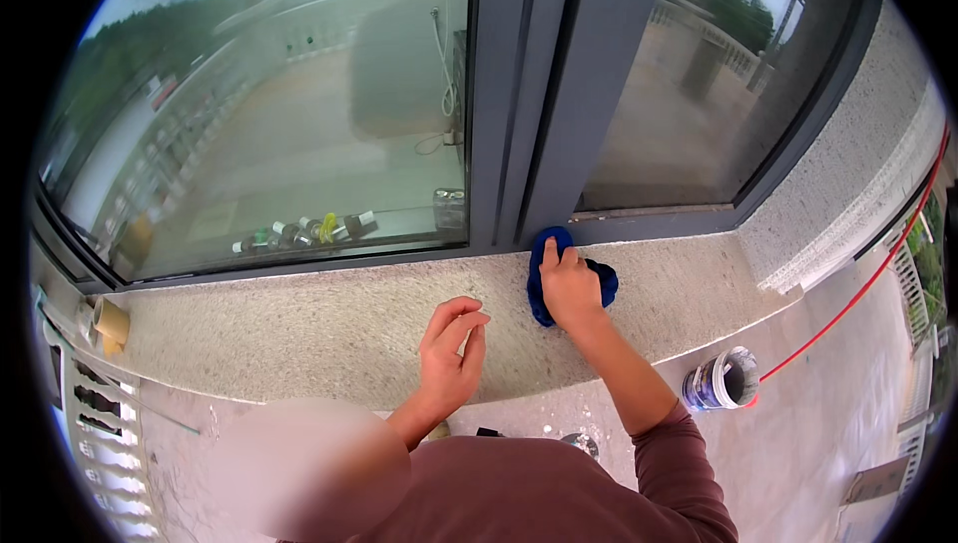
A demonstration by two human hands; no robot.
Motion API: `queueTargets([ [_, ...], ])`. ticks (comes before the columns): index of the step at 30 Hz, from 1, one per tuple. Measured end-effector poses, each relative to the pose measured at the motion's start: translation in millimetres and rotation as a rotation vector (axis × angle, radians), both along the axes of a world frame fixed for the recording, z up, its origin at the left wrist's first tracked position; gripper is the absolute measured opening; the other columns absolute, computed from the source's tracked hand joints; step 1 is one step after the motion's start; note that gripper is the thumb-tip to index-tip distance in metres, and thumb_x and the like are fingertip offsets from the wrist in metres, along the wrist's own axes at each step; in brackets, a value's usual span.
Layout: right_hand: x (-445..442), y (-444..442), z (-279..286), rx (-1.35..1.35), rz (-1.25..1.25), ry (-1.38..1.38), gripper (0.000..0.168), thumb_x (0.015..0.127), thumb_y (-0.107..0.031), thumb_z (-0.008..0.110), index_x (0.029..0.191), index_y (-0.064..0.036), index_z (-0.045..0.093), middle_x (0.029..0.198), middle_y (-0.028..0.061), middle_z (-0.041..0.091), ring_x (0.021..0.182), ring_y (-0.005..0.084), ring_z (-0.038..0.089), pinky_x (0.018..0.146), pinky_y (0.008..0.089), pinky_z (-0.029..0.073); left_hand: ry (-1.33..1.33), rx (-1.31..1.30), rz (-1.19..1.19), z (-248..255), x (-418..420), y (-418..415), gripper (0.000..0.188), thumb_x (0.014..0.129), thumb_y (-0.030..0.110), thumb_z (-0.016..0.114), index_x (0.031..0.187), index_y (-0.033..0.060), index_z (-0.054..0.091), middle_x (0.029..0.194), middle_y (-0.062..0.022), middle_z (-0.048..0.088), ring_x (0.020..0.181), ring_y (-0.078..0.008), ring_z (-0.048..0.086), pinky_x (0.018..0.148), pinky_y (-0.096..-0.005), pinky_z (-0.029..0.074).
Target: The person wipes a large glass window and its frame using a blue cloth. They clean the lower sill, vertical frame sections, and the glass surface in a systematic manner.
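Observation:
My right hand [572, 285] presses a blue cloth [537, 296] against the foot of the grey window frame [644, 231], where the frame meets the rough stone sill [322, 326]. One finger points forward on the cloth, and folds of it stick out on both sides of the hand. To the left, my left hand [453, 352] is raised over the sill with its fingers loosely curled and nothing between them. A large glass pane [262, 131] stands at the left of the frame's upright, and a narrower one [644, 131] at its right.
Rolls of tape [111, 320] lie at the sill's left end. Below the sill on the right, a paint-marked bucket [722, 380] stands on the floor, beside a long red hose or pole [861, 292]. A rough wall [838, 146] borders the window on the right. Bottles [299, 232] show behind the left pane.

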State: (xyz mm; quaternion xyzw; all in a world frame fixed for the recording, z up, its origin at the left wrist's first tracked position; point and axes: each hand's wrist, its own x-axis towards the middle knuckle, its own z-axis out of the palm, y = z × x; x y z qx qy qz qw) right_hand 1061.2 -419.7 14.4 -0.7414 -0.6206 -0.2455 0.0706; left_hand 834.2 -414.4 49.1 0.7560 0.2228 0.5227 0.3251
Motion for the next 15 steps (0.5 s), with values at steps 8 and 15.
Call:
queueTargets([
  [8,-12,15,40,0.182,0.113,0.231,0.016,0.087,-0.017,0.058,0.101,-0.009,0.058,0.089,0.0169,0.058,0.071,0.0331,0.065,0.054,0.0402,0.054,0.006,0.028,0.015,-8,-7,-8,0.017,0.08,-0.011,0.057,0.092,0.0003,0.062,0.104,-0.0139,0.058,0.09,-0.0264,0.06,0.077,-0.0314,0.049],
  [15,23,1,36,-0.047,-0.161,0.471,0.019,0.087,-0.021,0.056,0.092,-0.003,0.059,0.091,0.0212,0.063,0.078,0.039,0.065,0.071,0.0465,0.055,0.033,-0.01,0.103,-13,-23,-8,0.016,0.082,-0.01,0.055,0.09,0.0008,0.062,0.103,-0.0124,0.059,0.094,-0.0255,0.058,0.08,-0.0313,0.046],
])
